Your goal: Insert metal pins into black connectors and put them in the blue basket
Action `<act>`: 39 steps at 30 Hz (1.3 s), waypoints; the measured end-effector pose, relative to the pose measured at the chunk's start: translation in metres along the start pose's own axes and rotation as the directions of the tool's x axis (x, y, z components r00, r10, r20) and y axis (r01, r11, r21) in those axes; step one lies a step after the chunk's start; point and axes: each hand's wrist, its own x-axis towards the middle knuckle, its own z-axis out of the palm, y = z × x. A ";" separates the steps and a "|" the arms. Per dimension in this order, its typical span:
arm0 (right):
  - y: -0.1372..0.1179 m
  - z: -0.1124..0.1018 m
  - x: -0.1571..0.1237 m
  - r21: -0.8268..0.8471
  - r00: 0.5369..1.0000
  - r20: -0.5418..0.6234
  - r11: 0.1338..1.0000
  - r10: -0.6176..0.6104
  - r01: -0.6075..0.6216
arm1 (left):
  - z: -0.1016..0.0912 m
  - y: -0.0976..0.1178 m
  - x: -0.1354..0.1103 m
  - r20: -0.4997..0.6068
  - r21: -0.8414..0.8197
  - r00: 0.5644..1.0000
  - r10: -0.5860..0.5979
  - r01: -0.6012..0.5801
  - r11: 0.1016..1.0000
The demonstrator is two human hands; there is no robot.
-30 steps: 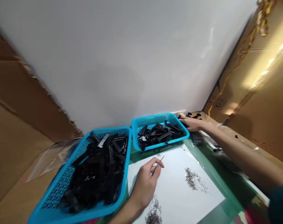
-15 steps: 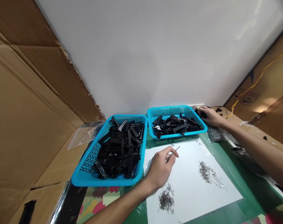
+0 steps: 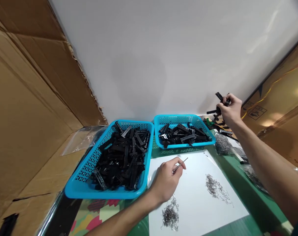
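Observation:
My left hand (image 3: 166, 178) is over the white sheet (image 3: 195, 203), closed around a thin metal rod (image 3: 180, 165), perhaps tweezers or a pick. Raised at the right, my right hand (image 3: 230, 107) grips several black plastic parts (image 3: 219, 96) that stick out past its fingers. Small bent metal wire pieces lie on the sheet in two piles, the left pile (image 3: 170, 216) below my left hand and the right pile (image 3: 215, 188) farther right. A blue basket (image 3: 183, 147) of black plastic parts stands behind the sheet, left of my right hand.
A larger blue basket (image 3: 107, 194), full of black parts, stands left of the sheet. Clear bags of small metal pieces (image 3: 223, 144) lie at the right. Cardboard walls (image 3: 36, 98) flank the green table, and a yellow wire (image 3: 267, 91) hangs at the right.
My right hand has risen from beside the smaller basket with black plastic parts in its grip. My left hand keeps the rod over the sheet. The view has shifted slightly.

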 end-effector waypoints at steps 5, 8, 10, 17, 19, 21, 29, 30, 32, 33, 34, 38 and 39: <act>-0.085 0.048 0.007 0.382 0.992 0.126 0.922 0.015 -0.062 | 0.001 0.001 -0.002 -0.012 0.003 1.000 0.006 -0.006 1.000; -0.139 0.087 -0.004 0.523 0.959 0.268 0.850 -0.090 -0.067 | 0.001 0.003 -0.004 -0.024 0.008 1.000 0.001 -0.001 1.000; -0.170 0.114 -0.016 0.516 0.918 0.340 0.857 -0.202 -0.003 | 0.001 0.004 -0.005 -0.034 0.014 0.999 0.017 -0.016 1.000; -0.246 0.194 -0.056 0.555 0.584 0.575 0.798 -0.573 0.236 | 0.001 0.000 -0.005 -0.015 -0.033 0.999 0.037 -0.038 0.999; -0.256 0.203 -0.060 0.594 0.386 0.654 0.757 -0.651 0.272 | 0.002 -0.001 -0.005 -0.022 -0.053 0.999 0.041 -0.043 0.998; -0.259 0.200 -0.059 0.616 0.240 0.694 0.733 -0.679 0.288 | 0.002 -0.002 -0.004 -0.028 -0.056 0.998 0.050 -0.051 0.997; -0.174 0.091 -0.007 0.319 0.530 0.749 0.917 -0.398 0.238 | -0.004 -0.006 0.006 -0.024 0.017 0.998 0.055 -0.055 0.998; -0.151 0.073 0.000 0.199 0.594 0.753 0.958 -0.284 0.206 | -0.004 -0.006 0.007 -0.010 0.008 0.999 0.049 -0.049 0.999; -0.099 0.035 0.013 0.006 0.671 0.732 0.986 -0.117 0.165 | -0.005 -0.006 0.010 0.010 0.004 0.999 0.048 -0.048 0.999; -0.074 0.016 0.017 -0.088 0.685 0.727 0.986 -0.035 0.143 | -0.006 -0.006 0.011 0.014 0.008 0.999 0.051 -0.051 0.999; -0.050 -0.002 0.018 -0.170 0.680 0.732 0.978 0.041 0.123 | -0.006 -0.006 0.012 0.017 0.014 0.999 0.049 -0.049 0.999; 0.024 -0.061 0.002 -0.356 0.560 0.793 0.929 0.240 0.105 | -0.007 -0.006 0.016 0.025 0.043 1.000 0.012 -0.013 0.999; 0.036 -0.070 -0.006 -0.372 0.529 0.807 0.922 0.261 0.112 | -0.007 -0.006 0.016 0.030 0.048 1.000 0.002 -0.003 0.999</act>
